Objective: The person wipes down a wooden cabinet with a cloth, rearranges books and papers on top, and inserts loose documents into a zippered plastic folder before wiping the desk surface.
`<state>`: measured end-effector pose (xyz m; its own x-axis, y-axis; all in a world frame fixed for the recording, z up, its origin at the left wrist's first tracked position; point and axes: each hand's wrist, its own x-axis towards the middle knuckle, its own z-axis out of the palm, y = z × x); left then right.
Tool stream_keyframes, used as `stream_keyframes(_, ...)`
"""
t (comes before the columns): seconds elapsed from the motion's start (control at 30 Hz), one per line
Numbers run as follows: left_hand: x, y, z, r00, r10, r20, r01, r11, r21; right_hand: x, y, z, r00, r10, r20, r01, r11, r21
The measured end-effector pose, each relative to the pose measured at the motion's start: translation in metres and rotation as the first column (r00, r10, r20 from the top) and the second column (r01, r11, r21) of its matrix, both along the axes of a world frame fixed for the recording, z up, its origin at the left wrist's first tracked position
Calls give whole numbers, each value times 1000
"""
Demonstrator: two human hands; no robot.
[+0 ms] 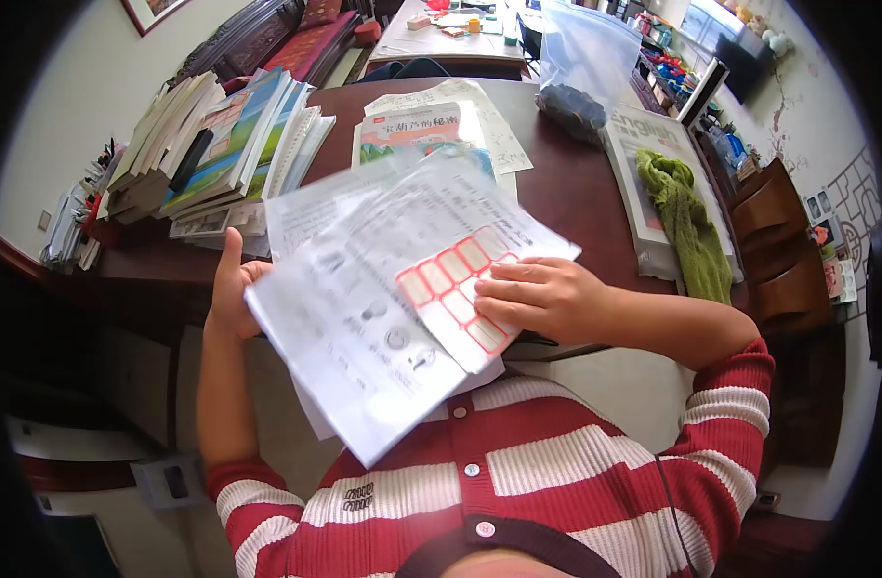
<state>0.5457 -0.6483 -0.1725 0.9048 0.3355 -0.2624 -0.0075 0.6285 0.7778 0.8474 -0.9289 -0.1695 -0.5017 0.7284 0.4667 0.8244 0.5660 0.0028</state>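
Note:
A stack of printed papers (pixel 335 318), blurred in places, is tilted in front of my chest at the desk's near edge. My left hand (pixel 235 297) is at the stack's left edge, thumb raised off the paper and fingers partly hidden behind it. On top lies a sheet of red-bordered labels (pixel 450 274). My right hand (pixel 542 301) grips this label sheet and the papers from the right, fingers flat over the labels. Its thumb is hidden underneath.
On the dark desk (pixel 580 207) are a book stack (pixel 238 144), a picture-covered book (pixel 417 130) over loose sheets, and a clear plastic bag (pixel 585 58) with dark contents. A green cloth (pixel 686 222) drapes over a white box (pixel 638 178) at right.

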Motion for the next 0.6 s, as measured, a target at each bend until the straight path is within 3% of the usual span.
stream_keyframes(0.07,-2,16,-9,976,-211,56,211,978,1,4,12,21,978,193,83,-202,971,124)
stream_keyframes(0.1,-2,26,-13,951,-309,3,309,950,49,6,21,28,950,283,129,-303,936,178)
stream_keyframes(0.17,15,7,-7,973,-100,-208,147,964,221,12,45,33,931,326,166,-355,914,195)
stream_keyframes(0.2,14,12,-4,960,-232,-156,267,925,269,16,58,34,942,279,187,-313,931,190)
stream_keyframes(0.23,22,-2,10,955,-135,-264,223,914,339,22,71,36,949,234,209,-274,943,187)
stream_keyframes(0.3,17,-13,10,985,24,-172,49,910,411,53,88,39,945,115,307,-191,954,233)
stream_keyframes(0.43,-78,-6,2,930,365,-30,-230,645,729,119,72,31,973,-171,153,129,958,255)
stream_keyframes(0.5,-99,-47,10,710,646,281,-653,453,607,143,51,21,928,-313,203,329,943,-48)
stream_keyframes(0.6,-148,-51,-12,592,590,549,-796,320,514,127,23,35,820,-402,407,523,816,-247)
